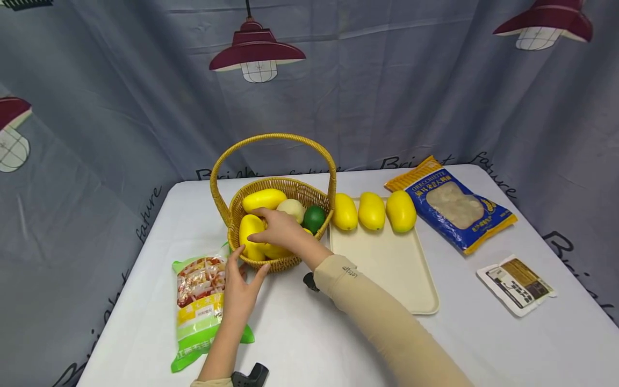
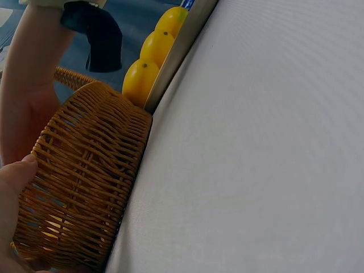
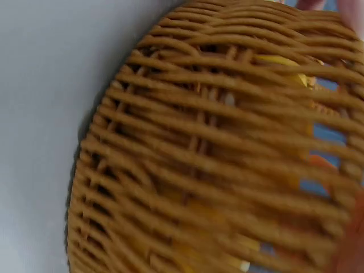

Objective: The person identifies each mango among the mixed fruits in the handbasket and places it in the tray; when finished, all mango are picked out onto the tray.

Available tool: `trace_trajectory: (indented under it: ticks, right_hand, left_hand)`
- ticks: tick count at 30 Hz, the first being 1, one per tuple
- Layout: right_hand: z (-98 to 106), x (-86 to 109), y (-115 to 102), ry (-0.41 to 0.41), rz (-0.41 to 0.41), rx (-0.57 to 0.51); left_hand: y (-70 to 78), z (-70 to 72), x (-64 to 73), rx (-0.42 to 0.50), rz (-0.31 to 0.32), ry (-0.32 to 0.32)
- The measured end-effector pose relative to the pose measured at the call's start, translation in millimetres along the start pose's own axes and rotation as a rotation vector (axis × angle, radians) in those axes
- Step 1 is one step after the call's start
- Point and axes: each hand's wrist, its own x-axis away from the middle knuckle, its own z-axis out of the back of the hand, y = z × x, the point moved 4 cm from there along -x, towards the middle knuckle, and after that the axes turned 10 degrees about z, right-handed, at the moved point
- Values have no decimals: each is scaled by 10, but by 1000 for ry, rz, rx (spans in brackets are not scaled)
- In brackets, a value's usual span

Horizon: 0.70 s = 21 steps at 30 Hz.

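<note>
With the right grip [image 1: 282, 231] spread over a mango [image 1: 250, 224] and the left grip [image 1: 240, 289] spread at the near side of the wicker basket [image 1: 284, 264], one lopsided push could tip it.

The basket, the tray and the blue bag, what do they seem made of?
Basket: woven wicker or a lookalike, slightly glossy; interlaced strands show. Tray: probably plastic, smooth cream, judging by its moulded-looking rim. Blue bag: likely glossy plastic film, given its creases and highlights.

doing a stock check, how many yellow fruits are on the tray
3, in a row at the far end of the tray: left fruit, middle fruit, right fruit. The sleeve covers one near corner, possibly hiding more.
</note>
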Motion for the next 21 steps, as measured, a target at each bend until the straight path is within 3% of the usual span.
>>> trace_trajectory:
  ticks: [9,21]
  right_hand:
    - [-136,-132,19,-6,-57,76]
    - [-195,-170,-13,-1,-47,70]
  left_hand:
    - [12,1,-1,3,-7,9]
    - [10,-6,-4,-2,-13,8]
